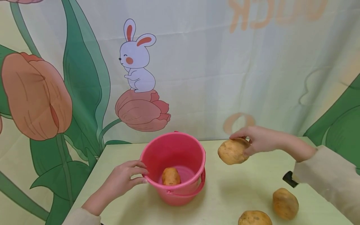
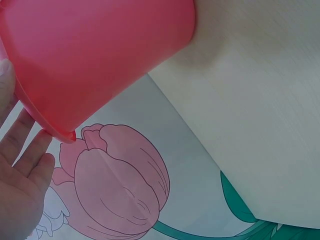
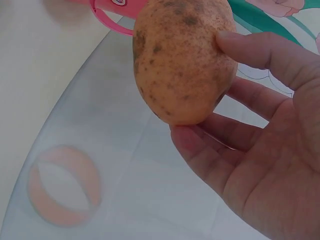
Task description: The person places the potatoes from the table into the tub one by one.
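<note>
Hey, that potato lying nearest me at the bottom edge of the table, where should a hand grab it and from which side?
Probably from above, across its short middle. The nearest potato lies flat on the table with its long axis running left to right, so thumb and fingers would close on its near and far flanks. The other loose potato sits to its right, apart from it, so the top approach looks unobstructed.

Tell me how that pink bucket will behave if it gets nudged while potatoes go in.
The pink bucket looks like thin plastic, so probably light and apt to slide on the smooth table. The left hand touches its rim, which should steady it. One potato lies inside, adding a little weight. It narrows toward the base, so a push at the rim might tip it.
</note>
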Motion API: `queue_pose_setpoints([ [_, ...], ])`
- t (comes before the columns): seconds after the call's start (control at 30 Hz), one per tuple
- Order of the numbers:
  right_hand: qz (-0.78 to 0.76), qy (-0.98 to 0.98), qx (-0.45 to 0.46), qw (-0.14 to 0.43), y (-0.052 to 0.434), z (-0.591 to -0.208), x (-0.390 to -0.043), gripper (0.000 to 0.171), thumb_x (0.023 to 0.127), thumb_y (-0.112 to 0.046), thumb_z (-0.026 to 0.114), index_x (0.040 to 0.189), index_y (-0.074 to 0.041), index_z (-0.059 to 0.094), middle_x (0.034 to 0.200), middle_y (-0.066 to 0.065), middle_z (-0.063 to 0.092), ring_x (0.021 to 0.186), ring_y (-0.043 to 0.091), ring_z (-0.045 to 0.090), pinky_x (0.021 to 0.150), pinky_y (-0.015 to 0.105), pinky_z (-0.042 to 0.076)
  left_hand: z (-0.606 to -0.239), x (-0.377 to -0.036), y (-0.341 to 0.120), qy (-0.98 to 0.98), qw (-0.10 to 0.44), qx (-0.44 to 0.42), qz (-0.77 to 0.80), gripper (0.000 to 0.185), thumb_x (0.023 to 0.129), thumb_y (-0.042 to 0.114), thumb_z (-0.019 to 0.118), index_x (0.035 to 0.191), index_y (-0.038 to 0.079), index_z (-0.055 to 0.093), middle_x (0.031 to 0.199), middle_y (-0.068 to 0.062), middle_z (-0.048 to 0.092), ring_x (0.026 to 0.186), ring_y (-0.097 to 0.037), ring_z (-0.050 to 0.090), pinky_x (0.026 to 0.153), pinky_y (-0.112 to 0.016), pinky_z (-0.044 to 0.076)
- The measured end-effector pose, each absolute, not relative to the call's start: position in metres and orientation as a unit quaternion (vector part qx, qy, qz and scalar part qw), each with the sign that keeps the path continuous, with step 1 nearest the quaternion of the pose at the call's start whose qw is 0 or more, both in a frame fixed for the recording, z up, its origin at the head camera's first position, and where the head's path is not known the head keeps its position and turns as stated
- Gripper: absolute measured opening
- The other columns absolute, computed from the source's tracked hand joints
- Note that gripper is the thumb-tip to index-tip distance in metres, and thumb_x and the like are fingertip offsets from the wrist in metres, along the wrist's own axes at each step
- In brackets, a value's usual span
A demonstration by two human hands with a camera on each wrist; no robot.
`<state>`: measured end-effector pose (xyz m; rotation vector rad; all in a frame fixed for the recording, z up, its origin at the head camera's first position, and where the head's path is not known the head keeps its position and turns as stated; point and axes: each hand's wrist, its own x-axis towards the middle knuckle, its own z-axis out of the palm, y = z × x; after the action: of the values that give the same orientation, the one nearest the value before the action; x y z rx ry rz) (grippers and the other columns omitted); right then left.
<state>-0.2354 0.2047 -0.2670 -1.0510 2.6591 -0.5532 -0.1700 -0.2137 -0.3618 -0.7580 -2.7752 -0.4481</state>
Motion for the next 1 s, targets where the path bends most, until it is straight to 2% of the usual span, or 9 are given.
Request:
queue_pose_setpoints([
  [0.4, -0.182, 0.904, -0.367, 0.126, 0.188, -0.261, -0.237, 0.046, 0.071, -0.004, 0.063, 0.116, -0.003, 0.056, 0.114, 0.007, 0.057, 0.096, 0.018, 0.051, 0.072, 0.029, 0.049, -0.363, -0.170, -0.214, -0.947, 0.110, -0.259, -0.155, 0.023, 0.068, 0.029, 0.073, 0.090, 0.024, 0.070, 0.097, 0.008, 0.061, 0.093, -0.011, 0.056, 0.072, -0.025, 0.053],
  [0.7, -0.159, 0.898, -0.392, 0.119, 0.174, -0.253, -0.235, 0.044, 0.072, -0.003, 0.063, 0.115, -0.003, 0.056, 0.112, 0.005, 0.059, 0.093, 0.016, 0.052, 0.069, 0.023, 0.047, -0.363, -0.171, -0.215, -0.945, 0.114, -0.262, -0.155, 0.023, 0.068, 0.029, 0.073, 0.091, 0.023, 0.070, 0.098, 0.005, 0.061, 0.093, -0.012, 0.056, 0.072, -0.025, 0.053],
  [1.0, -0.137, 0.897, -0.403, 0.119, 0.157, -0.241, -0.231, 0.046, 0.073, -0.008, 0.066, 0.118, -0.003, 0.054, 0.115, 0.007, 0.058, 0.101, 0.022, 0.052, 0.076, 0.031, 0.050, -0.364, -0.171, -0.215, -0.944, 0.120, -0.266, -0.152, 0.024, 0.068, 0.029, 0.073, 0.090, 0.023, 0.070, 0.097, 0.007, 0.061, 0.093, -0.012, 0.057, 0.072, -0.026, 0.053],
])
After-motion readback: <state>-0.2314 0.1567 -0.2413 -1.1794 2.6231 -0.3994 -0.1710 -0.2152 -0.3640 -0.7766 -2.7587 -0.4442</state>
